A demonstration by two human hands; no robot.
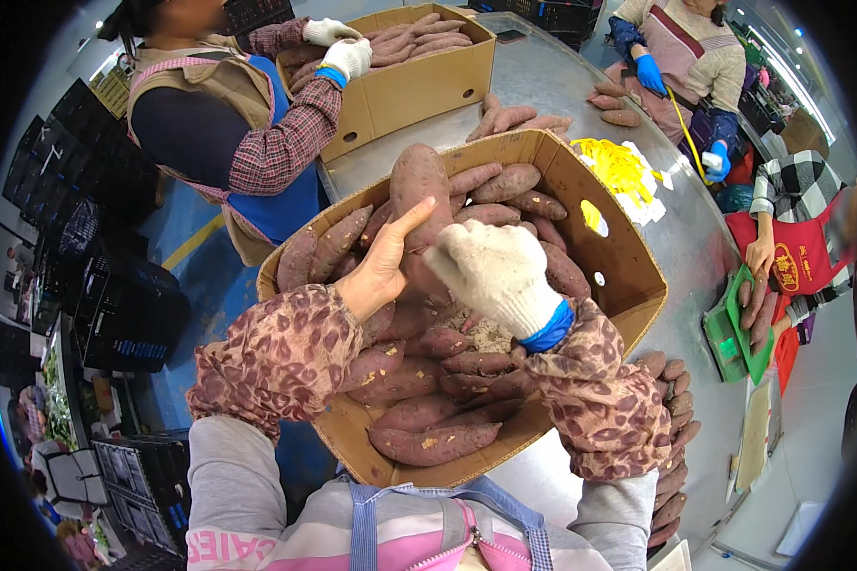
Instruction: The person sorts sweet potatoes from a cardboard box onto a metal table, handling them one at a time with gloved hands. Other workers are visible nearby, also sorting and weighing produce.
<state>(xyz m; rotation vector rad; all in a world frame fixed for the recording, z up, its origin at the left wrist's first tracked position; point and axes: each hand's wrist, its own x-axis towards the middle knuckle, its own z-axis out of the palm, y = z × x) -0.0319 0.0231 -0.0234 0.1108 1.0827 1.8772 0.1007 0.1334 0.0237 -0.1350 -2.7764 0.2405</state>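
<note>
Hands sorting sweet potatoes in a box

Left hand (pixel 383 269) is gripping a big potato (pixel 419 195) mid-frame; gloved right hand (pixel 493 271) is clenched beside it; the potato may slip, bruising those in the box (pixel 628 276).

My hands crowd the cardboard box (pixel 619 257), its walls hemming every side; I see open room only above the sweet potatoes (pixel 428 443), and perhaps the bare metal table (pixel 543 86) beyond.

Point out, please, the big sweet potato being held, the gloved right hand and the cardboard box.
big sweet potato (pixel 417 181), head view, on its upper skin.
right hand (pixel 493 271), head view, on the glove's back.
cardboard box (pixel 628 271), head view, on its right inner wall.
</note>
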